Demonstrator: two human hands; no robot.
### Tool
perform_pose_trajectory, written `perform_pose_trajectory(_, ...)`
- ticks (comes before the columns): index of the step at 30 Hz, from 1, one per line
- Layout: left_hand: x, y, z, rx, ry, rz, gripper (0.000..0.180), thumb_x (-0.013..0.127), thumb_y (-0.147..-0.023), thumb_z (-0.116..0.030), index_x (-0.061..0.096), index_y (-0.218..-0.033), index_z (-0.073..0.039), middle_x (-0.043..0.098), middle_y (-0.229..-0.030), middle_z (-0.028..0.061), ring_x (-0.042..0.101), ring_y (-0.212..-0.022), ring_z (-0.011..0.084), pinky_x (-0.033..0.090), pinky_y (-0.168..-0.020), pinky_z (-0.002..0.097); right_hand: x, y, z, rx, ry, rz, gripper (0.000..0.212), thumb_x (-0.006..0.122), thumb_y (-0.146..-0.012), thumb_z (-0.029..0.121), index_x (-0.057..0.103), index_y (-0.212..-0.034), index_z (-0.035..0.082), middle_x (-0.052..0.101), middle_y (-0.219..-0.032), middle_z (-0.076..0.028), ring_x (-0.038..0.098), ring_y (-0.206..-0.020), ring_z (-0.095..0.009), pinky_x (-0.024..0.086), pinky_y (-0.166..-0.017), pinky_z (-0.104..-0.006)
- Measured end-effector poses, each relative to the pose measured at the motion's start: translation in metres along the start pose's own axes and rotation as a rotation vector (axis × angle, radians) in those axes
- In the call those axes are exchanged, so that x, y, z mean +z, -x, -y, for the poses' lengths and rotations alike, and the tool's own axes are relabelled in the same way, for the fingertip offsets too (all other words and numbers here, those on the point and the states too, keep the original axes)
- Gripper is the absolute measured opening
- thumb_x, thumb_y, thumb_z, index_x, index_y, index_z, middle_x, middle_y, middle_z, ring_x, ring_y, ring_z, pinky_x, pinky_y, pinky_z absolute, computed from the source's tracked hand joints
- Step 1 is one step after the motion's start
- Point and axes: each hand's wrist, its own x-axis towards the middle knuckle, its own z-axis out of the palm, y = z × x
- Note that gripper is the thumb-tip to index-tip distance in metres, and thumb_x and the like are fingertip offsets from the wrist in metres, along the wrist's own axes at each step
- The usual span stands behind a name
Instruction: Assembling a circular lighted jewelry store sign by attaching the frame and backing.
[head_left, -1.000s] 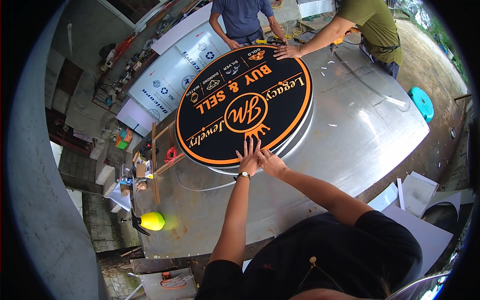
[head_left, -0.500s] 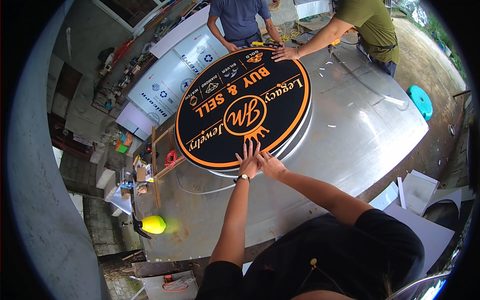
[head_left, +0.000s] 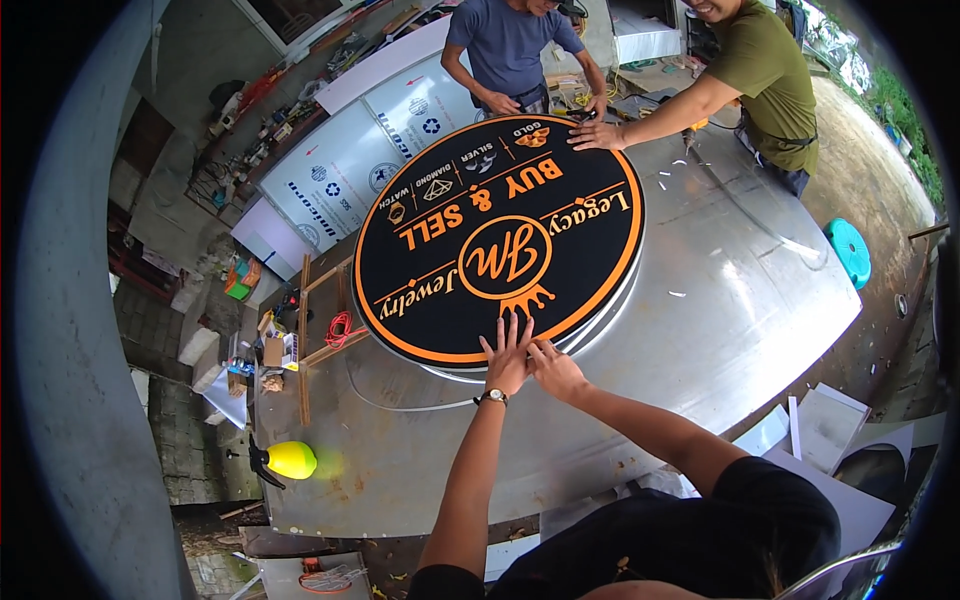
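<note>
A large round sign (head_left: pixel 420 300) lies on the metal table, its black face edged by an orange ring and carrying orange and cream lettering upside down to me. My left hand (head_left: pixel 508 362), with a watch on its wrist, rests flat with fingers spread on the face near its close edge. Right beside it, my right hand (head_left: pixel 556 372) has its fingers bent together over the sign's rim; its thumb is hidden. Across the sign, a co-worker in olive presses a flat hand (head_left: pixel 597 135) on the far edge. Another person in grey-blue has a hand (head_left: pixel 598 105) close to that edge.
The sheet-metal table (head_left: pixel 700 330) carries a yellow spray bottle (head_left: pixel 292 460), a wooden frame (head_left: pixel 306 350) and a coiled red cord (head_left: pixel 341 330) to the left. A teal stool (head_left: pixel 848 253) stands right. Film-covered panels (head_left: pixel 330 175) lean behind; white offcuts (head_left: pixel 830 425) lie lower right.
The view has tilted up slightly, so the sign sits lower and more of both co-workers shows. My hands stay at the sign's near edge. The person in grey-blue has shifted their hands.
</note>
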Motion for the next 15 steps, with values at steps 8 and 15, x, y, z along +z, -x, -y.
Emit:
perform_pose_trajectory(8,-0.0020,-0.0027,0.0009,0.017,0.014,-0.019,0.081,0.059,-0.090,-0.036,0.013,-0.156,-0.026,0.007,-0.162,0.0130,0.006,-0.149,0.0376,0.008,-0.108,0.0742,0.0032,-0.0031,-0.0019,0.024,0.021,-0.007,0.028,0.060,-0.083,0.015,0.069,-0.106,0.003,0.050,-0.120,-0.008,0.048,-0.119,-0.024,0.051,-0.094,-0.0285)
perform_pose_trajectory(15,-0.0005,-0.0006,-0.0014,0.031,-0.004,-0.037,0.079,0.059,-0.091,-0.038,0.015,-0.155,-0.025,0.008,-0.162,0.0132,0.006,-0.148,0.0383,0.012,-0.105,0.0763,-0.0018,-0.0014,-0.0008,0.053,-0.036,0.079,0.031,0.059,-0.085,0.014,0.067,-0.111,-0.001,0.048,-0.124,-0.009,0.047,-0.121,-0.026,0.046,-0.102,-0.0304)
